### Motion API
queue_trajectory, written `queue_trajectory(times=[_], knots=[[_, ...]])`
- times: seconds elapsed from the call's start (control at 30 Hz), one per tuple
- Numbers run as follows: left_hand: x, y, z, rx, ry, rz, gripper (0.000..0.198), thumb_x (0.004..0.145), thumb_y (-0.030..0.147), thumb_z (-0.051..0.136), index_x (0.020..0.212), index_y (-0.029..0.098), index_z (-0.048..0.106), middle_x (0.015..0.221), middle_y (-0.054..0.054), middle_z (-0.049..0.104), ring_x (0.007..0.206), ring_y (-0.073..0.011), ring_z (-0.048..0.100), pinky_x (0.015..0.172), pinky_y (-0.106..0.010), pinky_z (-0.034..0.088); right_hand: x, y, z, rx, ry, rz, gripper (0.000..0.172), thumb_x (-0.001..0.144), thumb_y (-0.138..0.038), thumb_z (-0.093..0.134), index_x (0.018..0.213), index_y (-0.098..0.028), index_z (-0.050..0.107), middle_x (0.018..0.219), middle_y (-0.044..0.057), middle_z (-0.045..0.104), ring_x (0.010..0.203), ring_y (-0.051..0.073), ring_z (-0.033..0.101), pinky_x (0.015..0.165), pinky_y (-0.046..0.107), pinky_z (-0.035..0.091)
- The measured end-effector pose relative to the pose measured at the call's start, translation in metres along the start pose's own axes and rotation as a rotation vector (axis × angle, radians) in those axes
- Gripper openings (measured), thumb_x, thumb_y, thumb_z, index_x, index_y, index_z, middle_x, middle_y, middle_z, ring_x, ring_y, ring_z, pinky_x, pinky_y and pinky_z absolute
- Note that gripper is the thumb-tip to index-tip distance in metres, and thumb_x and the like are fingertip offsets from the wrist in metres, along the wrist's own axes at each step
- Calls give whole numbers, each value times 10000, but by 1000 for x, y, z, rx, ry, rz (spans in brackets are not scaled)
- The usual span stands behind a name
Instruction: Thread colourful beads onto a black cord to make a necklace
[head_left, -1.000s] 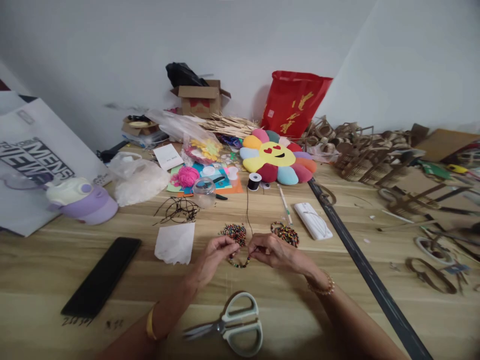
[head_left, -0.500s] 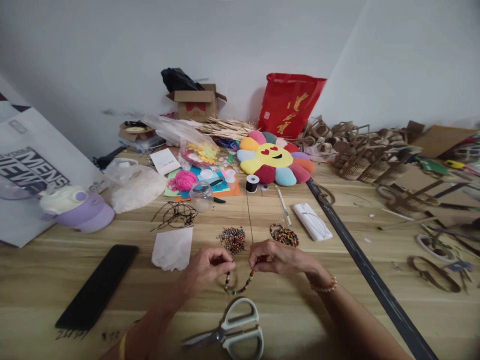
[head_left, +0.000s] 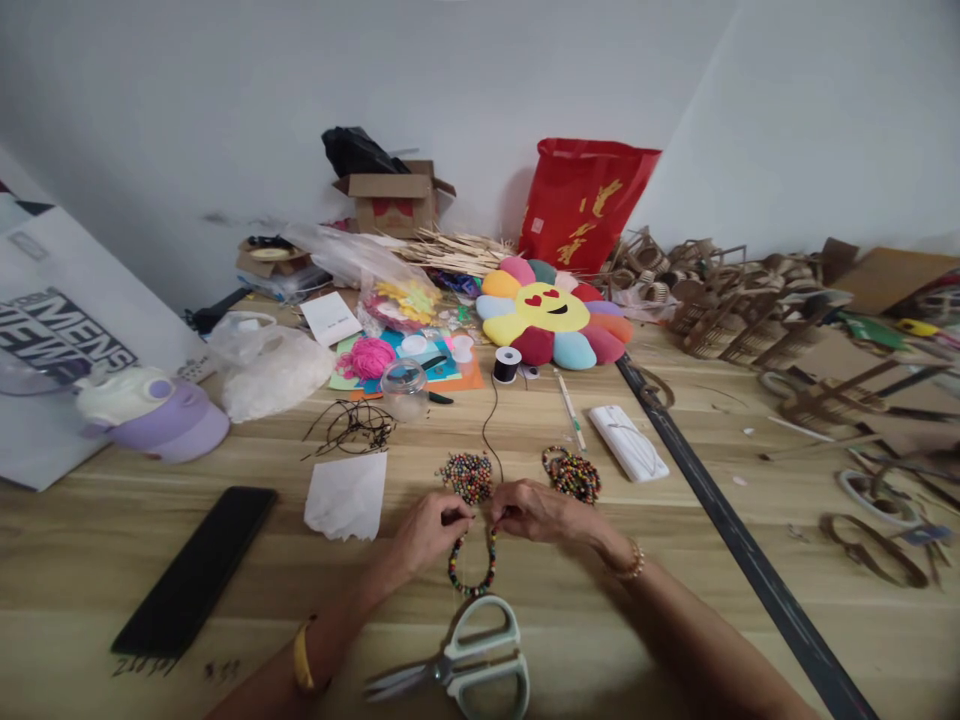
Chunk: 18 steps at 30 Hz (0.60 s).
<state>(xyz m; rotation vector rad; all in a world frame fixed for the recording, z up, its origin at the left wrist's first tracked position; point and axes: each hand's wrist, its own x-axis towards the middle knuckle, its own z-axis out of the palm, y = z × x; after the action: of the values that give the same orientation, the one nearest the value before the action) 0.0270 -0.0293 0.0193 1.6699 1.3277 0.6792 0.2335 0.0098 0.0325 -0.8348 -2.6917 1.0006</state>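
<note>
Wooden table (head_left: 675, 600): the head view looks down on a pale plank top crowded with craft things, with both forearms coming in from the near edge.
Left hand (head_left: 429, 530): thumb and forefinger are pinched tight on one end of the beaded strand, the other fingers curled under; a yellow bangle sits on the wrist.
Right hand (head_left: 536, 510): fingertips are closed in a pinch on the strand's other end, knuckles up, close beside the left hand's fingertips; a thin bracelet is on the wrist.
Beaded strand (head_left: 471, 582): many-coloured beads hang in a narrow U between the two pinches, the bend lying on the wood toward the person, just short of the scissors.
Black cord (head_left: 489, 425): it runs in a slack curve from the pinch up the table to a black spool (head_left: 508, 364).
Bead pile (head_left: 466, 475): loose beads heaped just beyond the fingertips of both hands.
Bead bracelets (head_left: 571, 472): a small stack just beyond the right hand.
Scissors (head_left: 472, 655): pale handles, lying flat near the table edge, blades pointing left.
White paper (head_left: 346, 495): a creased sheet left of the left hand.
Black phone (head_left: 196, 570): face down, well to the left.
White packet (head_left: 628, 442): right of the bracelets.
Flower cushion (head_left: 551, 315): bright petals, far side, behind the spool.
</note>
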Motion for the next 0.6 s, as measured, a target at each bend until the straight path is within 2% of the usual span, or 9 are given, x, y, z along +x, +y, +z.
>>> queue_trajectory(times=[0.23, 0.37, 0.6], knots=[[1, -1, 7, -36, -2, 2, 115, 675, 218, 629, 633, 177, 728, 576, -7, 663, 553, -139, 520, 545, -220, 349, 5, -3, 9, 58, 77, 5, 99, 829, -113, 583, 855, -137, 675, 804, 35, 661, 693, 123, 579, 632, 199, 428], [1, -2, 8, -41, 8, 13, 101, 673, 201, 636, 636, 176, 727, 569, -3, 651, 559, -138, 516, 550, -218, 348, 5, -11, 10, 114, 131, 70, 51, 824, -136, 604, 845, -135, 650, 747, 13, 637, 632, 108, 548, 569, 183, 400], [0, -2, 7, -2, 8, 21, 101, 685, 161, 627, 649, 165, 722, 572, 0, 643, 552, -132, 511, 546, -217, 343, 5, -15, 10, 177, 132, 118, 57, 826, -149, 595, 860, -146, 640, 744, 2, 632, 632, 102, 534, 563, 174, 381]])
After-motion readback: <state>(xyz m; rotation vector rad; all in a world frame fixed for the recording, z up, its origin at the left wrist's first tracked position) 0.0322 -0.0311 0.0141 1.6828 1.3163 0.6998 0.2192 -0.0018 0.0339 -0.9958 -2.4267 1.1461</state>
